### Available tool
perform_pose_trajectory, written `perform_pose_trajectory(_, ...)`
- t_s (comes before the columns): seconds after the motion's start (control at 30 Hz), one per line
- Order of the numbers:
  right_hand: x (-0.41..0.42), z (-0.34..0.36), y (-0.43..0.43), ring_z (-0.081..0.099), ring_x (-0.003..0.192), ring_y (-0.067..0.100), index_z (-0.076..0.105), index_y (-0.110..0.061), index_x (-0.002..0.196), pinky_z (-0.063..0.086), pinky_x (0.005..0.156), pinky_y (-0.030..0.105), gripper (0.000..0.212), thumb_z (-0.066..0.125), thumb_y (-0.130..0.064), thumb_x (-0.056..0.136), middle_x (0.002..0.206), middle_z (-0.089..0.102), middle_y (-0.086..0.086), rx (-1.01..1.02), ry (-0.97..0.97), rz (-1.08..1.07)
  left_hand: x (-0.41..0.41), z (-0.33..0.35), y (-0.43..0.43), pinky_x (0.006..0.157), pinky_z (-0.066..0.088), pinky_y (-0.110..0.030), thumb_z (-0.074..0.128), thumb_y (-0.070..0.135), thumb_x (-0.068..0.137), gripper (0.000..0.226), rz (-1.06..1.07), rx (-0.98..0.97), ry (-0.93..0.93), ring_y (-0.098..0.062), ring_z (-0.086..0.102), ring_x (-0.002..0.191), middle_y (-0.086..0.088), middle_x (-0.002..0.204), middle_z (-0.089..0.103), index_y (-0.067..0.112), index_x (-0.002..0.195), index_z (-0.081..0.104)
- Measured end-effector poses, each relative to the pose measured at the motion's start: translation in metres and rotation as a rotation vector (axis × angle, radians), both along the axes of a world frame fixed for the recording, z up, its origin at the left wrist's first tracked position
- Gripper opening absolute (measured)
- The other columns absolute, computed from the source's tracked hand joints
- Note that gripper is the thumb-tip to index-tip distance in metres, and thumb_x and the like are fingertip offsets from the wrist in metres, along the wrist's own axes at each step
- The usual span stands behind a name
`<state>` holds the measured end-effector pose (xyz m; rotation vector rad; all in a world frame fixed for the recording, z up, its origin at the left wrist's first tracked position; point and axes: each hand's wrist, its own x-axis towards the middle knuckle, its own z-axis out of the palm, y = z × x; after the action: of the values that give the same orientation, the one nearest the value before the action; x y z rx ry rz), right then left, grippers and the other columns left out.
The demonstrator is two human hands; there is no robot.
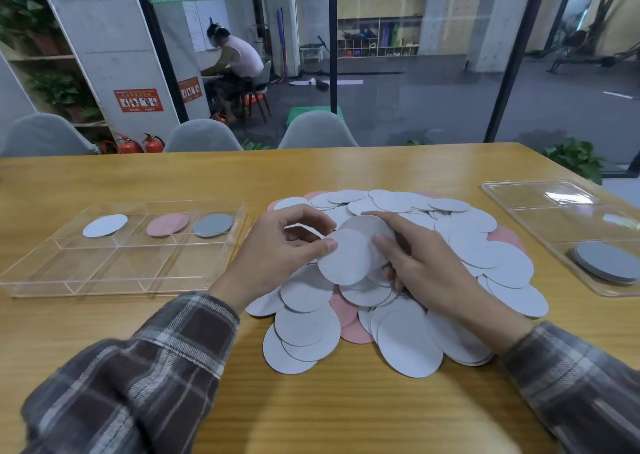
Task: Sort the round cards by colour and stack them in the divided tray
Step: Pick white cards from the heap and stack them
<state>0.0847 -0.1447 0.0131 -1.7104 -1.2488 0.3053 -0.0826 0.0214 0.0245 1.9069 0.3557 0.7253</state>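
Across the yellow wooden table (346,401), both plaid-sleeved forearms reach in and meet above the middle. Left hand (277,245) is raised, thumb and curled fingers pinching a white round paper card (346,259) by its left edge. Right hand (422,259) pinches a second, greyer round card (367,225) overlapped behind the first. Beneath both spreads a loose heap of white and pink round cards (485,245). Further left lies the clear plastic divided tray (69,280); its far row holds a white disc (105,225), a pink disc (167,224) and a grey disc (213,225), one per compartment. Far right, another clear tray (540,211) holds a grey stack (606,261).
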Motion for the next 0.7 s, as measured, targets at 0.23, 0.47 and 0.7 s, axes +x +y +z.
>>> perform_pose_trajectory(0.23,-0.01,0.003,0.003,0.067,0.076,0.005,0.062,-0.035,0.132,0.052,0.069,0.024,0.029,0.058,-0.031,0.103,0.092,0.071,-0.021,0.007,-0.05,0.063,0.007,-0.009,-0.001,0.076,0.064,-0.039,0.086,0.009,0.084,0.016,0.09,0.046,-0.048,-0.017,0.068,0.073,0.002,0.084,0.07,0.008,0.087,0.07)
perform_pose_trajectory(0.47,-0.016,0.001,0.012,0.057,0.085,-0.01,0.052,-0.031,0.142,0.039,0.073,0.008,0.04,0.057,-0.028,0.102,0.093,0.062,-0.025,-0.031,-0.298,-0.018,-0.017,-0.002,0.021,0.071,0.044,-0.011,0.084,0.031,0.087,0.015,0.09,0.523,0.204,-0.012,0.064,0.08,0.011,0.083,0.07,0.024,0.093,0.071)
perform_pose_trajectory(0.7,-0.022,-0.005,0.022,0.049,0.076,-0.006,0.044,-0.033,0.149,0.037,0.073,0.023,0.046,0.053,-0.027,0.103,0.074,0.045,-0.027,-0.063,-0.416,-0.032,-0.04,0.002,0.032,0.07,0.047,-0.015,0.091,0.048,0.074,0.035,-0.038,0.461,0.482,-0.01,0.062,0.088,0.013,0.1,0.068,0.039,0.105,0.076)
